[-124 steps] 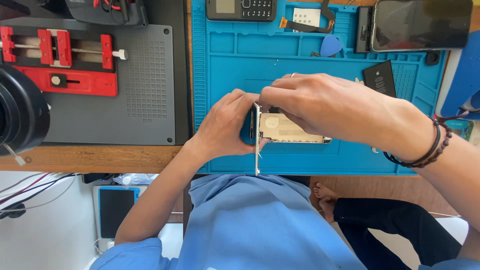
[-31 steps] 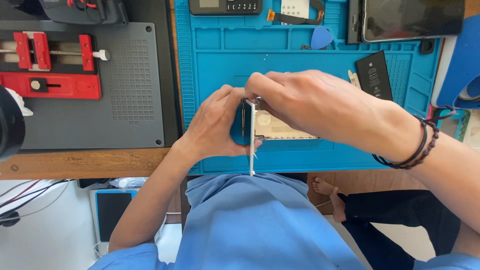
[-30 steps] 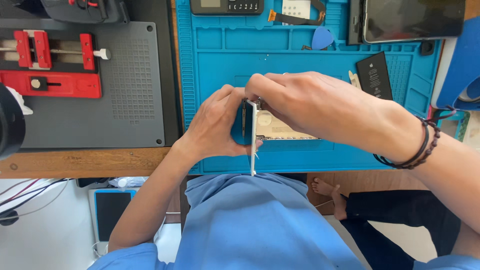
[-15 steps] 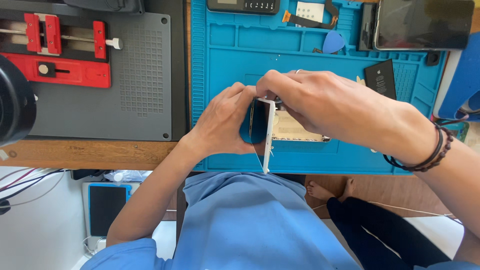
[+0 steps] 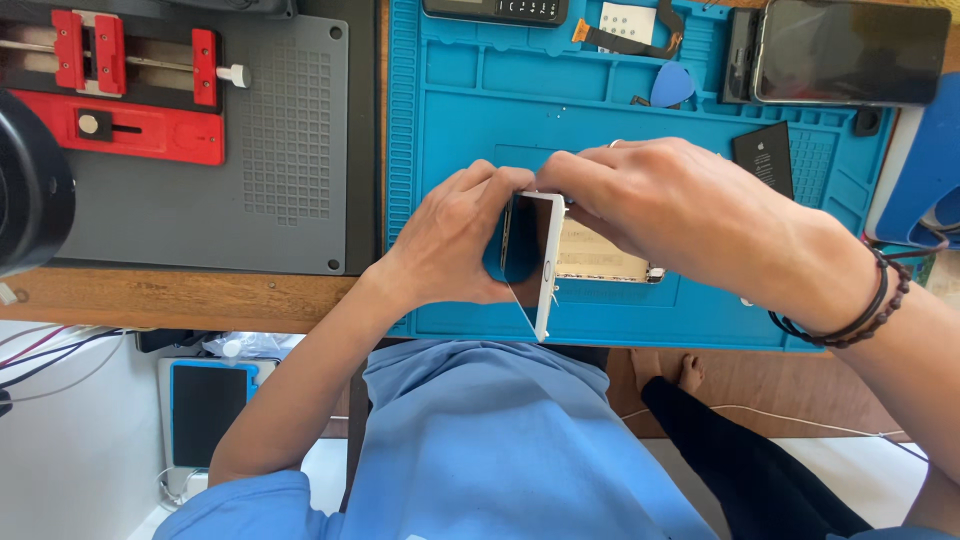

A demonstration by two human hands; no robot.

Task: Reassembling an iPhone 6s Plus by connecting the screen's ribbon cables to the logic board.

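- The blue work mat (image 5: 640, 95) fills most of the desk in front of you. A moment ago the view sat a bit differently, so your head has moved a little, but the mat and its bits lie where they were.
- The white phone screen panel (image 5: 547, 262) stood nearly straight up a second ago. Now it leans out a little at the near end, so it looks a bit more lifted away from the phone body (image 5: 600, 255) lying flat under it. That tells me the two parts are coming apart bit by bit.
- Your right hand (image 5: 690, 215) comes in from the right, over the phone body. Its fingers are closed on the far top edge of the panel.
- Your left hand (image 5: 450, 240) comes up from the near left. It curls round the left face of the panel, with the fingers squeezed on it.
- The panel is near the middle of the mat, close to the near edge, between your two hands.
- Far away on the mat lies a small blue pick (image 5: 673, 85), untouched.
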